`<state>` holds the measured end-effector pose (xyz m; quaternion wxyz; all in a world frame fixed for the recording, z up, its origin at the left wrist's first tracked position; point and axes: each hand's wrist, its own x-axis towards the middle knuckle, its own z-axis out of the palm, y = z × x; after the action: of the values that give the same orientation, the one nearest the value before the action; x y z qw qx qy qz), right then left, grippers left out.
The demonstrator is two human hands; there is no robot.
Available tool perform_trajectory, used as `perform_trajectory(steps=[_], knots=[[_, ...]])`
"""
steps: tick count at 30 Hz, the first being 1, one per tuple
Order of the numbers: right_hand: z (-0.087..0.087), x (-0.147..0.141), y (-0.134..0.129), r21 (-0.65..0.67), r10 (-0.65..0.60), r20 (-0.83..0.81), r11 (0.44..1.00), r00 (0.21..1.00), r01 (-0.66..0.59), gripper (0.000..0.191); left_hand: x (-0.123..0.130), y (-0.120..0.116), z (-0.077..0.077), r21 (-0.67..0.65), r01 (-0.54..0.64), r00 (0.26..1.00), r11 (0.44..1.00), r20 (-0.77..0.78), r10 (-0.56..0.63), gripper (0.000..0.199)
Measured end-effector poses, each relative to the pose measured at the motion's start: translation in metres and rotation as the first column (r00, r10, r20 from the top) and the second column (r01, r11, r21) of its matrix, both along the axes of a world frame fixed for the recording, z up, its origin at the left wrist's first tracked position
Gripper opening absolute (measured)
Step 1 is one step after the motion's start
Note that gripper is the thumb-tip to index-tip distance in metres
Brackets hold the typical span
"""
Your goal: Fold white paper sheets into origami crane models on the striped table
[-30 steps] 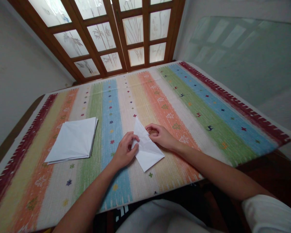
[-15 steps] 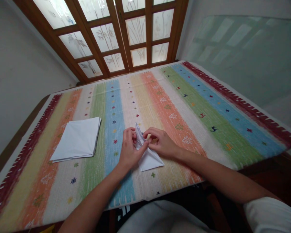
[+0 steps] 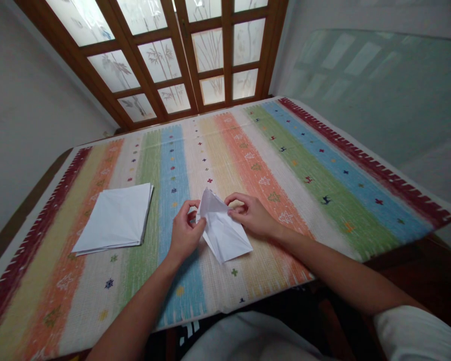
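A folded sheet of white paper (image 3: 225, 231) is held between my two hands, its creased upper part spread apart and its pointed tip facing away from me. My left hand (image 3: 187, 228) pinches the paper's left edge between thumb and fingers. On the opposite edge, my right hand (image 3: 252, 214) has thumb and forefinger closed on the paper. The squared lower end of the sheet points toward me, just above the tablecloth. To the left lies a stack of white paper (image 3: 115, 218), apart from both hands.
A striped, patterned tablecloth (image 3: 289, 165) covers the table up to its near edge. Wooden doors with frosted panes (image 3: 210, 65) stand beyond the far edge. A glass panel (image 3: 379, 85) leans at the right wall.
My hands have moved apart, the left one going left. The paper's upper folds, narrow and closed before, have been opened out wider.
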<state>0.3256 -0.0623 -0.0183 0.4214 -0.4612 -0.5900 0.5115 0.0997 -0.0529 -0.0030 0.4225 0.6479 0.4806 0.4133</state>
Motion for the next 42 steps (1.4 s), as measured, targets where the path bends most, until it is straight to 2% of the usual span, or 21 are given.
perform_trajectory(steps=[4,9,12,16,17,20,22,26,28,32,34,37,39,42], knots=[[-0.002,0.002,0.002,-0.062,0.018,-0.066,0.998,0.998,-0.022,0.019,-0.002,0.001,0.001,-0.039,0.013,0.999,0.999,0.052,-0.011,0.020],[-0.003,0.002,0.005,-0.096,-0.009,-0.165,0.995,0.986,-0.007,0.030,0.002,-0.003,-0.006,-0.102,0.072,0.992,0.992,0.115,-0.060,0.031],[-0.003,0.002,0.005,-0.043,-0.046,-0.186,0.998,0.981,0.038,0.037,0.004,-0.004,-0.010,-0.063,0.082,0.985,0.995,0.154,-0.072,0.038],[-0.001,0.003,0.003,0.124,-0.019,-0.076,0.992,0.997,0.029,0.017,0.005,-0.005,-0.011,-0.068,0.108,0.973,0.992,0.212,-0.091,0.035],[0.000,0.004,0.003,0.167,-0.014,-0.029,0.986,0.999,0.019,0.019,0.005,-0.005,-0.010,-0.077,0.119,0.972,0.990,0.213,-0.100,0.033],[0.002,0.008,0.003,0.212,0.021,0.074,0.977,0.997,-0.036,0.035,0.002,-0.005,-0.007,-0.077,0.121,0.981,0.990,0.161,-0.107,0.034],[0.002,0.011,0.004,0.226,0.053,0.116,0.971,0.992,-0.078,0.039,0.000,-0.005,-0.006,-0.043,0.136,0.988,0.990,0.079,-0.133,0.038],[0.000,0.017,0.007,0.274,0.110,0.193,0.948,0.975,-0.162,0.026,-0.003,-0.002,-0.006,0.037,0.213,0.977,0.976,-0.031,-0.212,0.038],[-0.003,0.019,0.008,0.276,0.129,0.204,0.944,0.970,-0.183,0.021,-0.005,0.001,-0.006,0.083,0.211,0.975,0.974,-0.085,-0.204,0.037],[-0.009,0.021,0.012,0.286,0.128,0.185,0.942,0.974,-0.178,0.011,-0.007,0.006,-0.008,0.203,0.257,0.932,0.945,-0.311,-0.187,0.033],[-0.010,0.022,0.013,0.304,0.138,0.218,0.931,0.966,-0.202,0.015,-0.007,0.008,-0.011,0.225,0.281,0.912,0.933,-0.366,-0.186,0.030],[-0.008,0.023,0.013,0.295,0.190,0.274,0.916,0.943,-0.271,0.029,-0.005,0.009,-0.016,0.242,0.278,0.911,0.930,-0.373,-0.175,0.032],[-0.008,0.023,0.013,0.278,0.228,0.280,0.910,0.932,-0.307,0.035,-0.002,0.008,-0.021,0.248,0.262,0.931,0.933,-0.321,-0.176,0.040],[-0.011,0.020,0.014,0.287,0.240,0.267,0.904,0.933,-0.315,0.030,0.002,0.007,-0.030,0.188,0.236,0.967,0.953,-0.138,-0.212,0.069]])
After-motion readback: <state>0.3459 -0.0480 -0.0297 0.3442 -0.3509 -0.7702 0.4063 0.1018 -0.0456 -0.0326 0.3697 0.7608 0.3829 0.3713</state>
